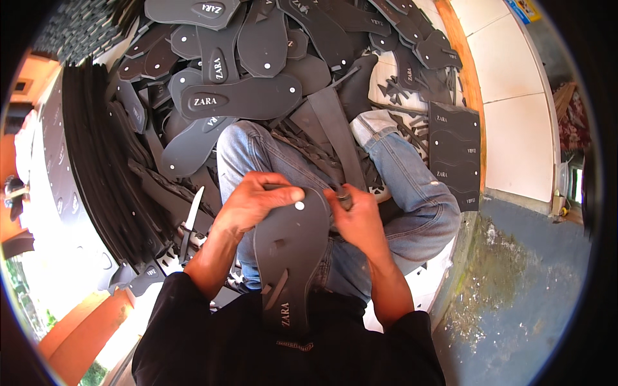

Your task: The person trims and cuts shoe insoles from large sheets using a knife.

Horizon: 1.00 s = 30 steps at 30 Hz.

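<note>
A heap of flat black foam sandal soles lies far, within reach. Near, a black foam sole rests lengthwise on the lap, steadied by the left hand clamped over its far end; the right hand pinches a small dark piece at its right edge.

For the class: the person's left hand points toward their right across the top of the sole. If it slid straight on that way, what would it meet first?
Most likely the right hand, gripping the black sole at its far edge; left hand.

head camera looks steeply down, close over the lap.
</note>
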Motion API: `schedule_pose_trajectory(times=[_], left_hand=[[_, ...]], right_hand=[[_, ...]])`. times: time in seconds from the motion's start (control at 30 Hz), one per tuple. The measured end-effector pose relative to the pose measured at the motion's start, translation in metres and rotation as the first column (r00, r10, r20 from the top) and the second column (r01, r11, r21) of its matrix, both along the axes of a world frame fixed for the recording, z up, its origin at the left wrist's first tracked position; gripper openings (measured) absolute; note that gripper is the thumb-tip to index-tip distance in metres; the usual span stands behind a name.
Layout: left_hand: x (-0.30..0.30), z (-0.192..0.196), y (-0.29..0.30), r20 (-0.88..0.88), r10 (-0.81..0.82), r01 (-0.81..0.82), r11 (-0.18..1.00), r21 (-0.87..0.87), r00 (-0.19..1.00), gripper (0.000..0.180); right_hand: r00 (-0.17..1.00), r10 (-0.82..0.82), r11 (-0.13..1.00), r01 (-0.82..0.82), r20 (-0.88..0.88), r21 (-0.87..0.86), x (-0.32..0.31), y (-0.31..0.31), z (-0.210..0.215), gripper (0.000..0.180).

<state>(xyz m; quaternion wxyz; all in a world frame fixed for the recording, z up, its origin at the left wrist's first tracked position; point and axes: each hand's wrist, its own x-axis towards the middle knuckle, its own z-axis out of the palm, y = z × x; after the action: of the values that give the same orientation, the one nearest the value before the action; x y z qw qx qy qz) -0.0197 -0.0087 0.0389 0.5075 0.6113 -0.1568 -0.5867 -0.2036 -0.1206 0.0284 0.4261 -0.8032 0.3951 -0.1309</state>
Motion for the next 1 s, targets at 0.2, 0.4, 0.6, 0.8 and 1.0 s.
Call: schedule_pose_trajectory(times=[0.2,0.4,0.6,0.8,1.0], left_hand=[[0.013,-0.012,-0.003,-0.256,0.705,-0.75,0.617,-0.238,0.661,0.028],[-0.067,-0.025,-0.034,-0.567,0.45,-0.562,0.827,-0.027,0.69,0.023],[-0.104,-0.03,-0.039,-0.607,0.31,-0.44,0.895,-0.074,0.732,0.016],[-0.121,-0.025,-0.047,-0.647,0.4,-0.514,0.858,0.015,0.649,0.014],[-0.131,-0.027,-0.05,-0.68,0.39,-0.521,0.853,0.013,0.621,0.016]], right_hand=[[0.827,-0.558,0.766,0.482,0.067,0.426,-0.062,-0.012,-0.039,0.025],[0.782,-0.537,0.782,0.318,0.318,0.537,-0.035,0.016,-0.016,0.027],[0.824,-0.451,0.84,0.262,0.343,0.475,-0.025,0.01,-0.003,0.028],[0.902,-0.431,0.898,0.431,-0.022,0.09,-0.082,0.012,-0.01,0.035],[0.892,-0.392,0.918,0.365,-0.223,-0.154,-0.106,0.036,-0.026,0.035]])
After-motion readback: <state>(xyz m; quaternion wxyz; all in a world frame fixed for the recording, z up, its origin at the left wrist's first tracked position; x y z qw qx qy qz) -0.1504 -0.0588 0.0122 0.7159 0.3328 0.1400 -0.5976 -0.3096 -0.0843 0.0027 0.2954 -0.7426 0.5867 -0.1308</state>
